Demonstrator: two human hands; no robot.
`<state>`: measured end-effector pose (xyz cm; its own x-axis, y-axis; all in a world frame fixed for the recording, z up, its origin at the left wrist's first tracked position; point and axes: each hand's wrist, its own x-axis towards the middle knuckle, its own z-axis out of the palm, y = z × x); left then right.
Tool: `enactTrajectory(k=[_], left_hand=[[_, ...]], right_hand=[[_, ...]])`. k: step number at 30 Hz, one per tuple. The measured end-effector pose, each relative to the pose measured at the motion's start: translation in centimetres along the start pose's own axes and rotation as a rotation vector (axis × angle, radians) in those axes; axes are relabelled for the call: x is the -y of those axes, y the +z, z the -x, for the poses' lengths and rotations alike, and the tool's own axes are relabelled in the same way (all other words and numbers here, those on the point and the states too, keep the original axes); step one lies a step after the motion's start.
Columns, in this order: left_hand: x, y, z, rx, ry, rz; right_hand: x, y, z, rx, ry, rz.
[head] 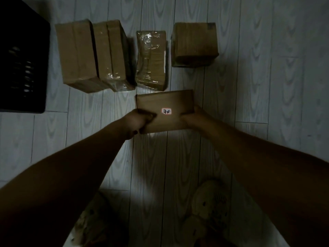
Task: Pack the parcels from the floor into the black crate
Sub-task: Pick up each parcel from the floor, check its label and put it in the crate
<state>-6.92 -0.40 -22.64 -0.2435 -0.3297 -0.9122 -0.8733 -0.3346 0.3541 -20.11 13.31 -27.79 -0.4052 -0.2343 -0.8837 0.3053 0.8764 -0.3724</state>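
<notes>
A flat brown parcel (164, 102) with a small white label is held above the floor between both hands. My left hand (138, 123) grips its left near corner, and my right hand (194, 118) grips its right near edge. Several more cardboard parcels lie in a row on the floor beyond it: a large one (76, 54) at the left, a taped one (111, 52) touching it, a plastic-wrapped one (151, 59), and a squarish one (195, 43) at the right. The black crate (21, 59) stands at the far left, partly cut off by the frame.
The floor (267, 86) is pale wood-grain planks, dimly lit. My feet in light slippers (211, 202) show at the bottom. Bare floor lies between the crate and my arms.
</notes>
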Motion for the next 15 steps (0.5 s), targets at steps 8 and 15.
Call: enactTrajectory(k=[8, 15], left_hand=[[-1.5, -3.6, 10.2, -0.020, 0.062, 0.133], [-7.6, -11.4, 30.1, -0.087, 0.297, 0.139]], right_hand=[[2.9, -2.0, 11.5, -0.124, -0.069, 0.006], [13.1, -6.1, 32.6, -0.215, -0.232, -0.092]])
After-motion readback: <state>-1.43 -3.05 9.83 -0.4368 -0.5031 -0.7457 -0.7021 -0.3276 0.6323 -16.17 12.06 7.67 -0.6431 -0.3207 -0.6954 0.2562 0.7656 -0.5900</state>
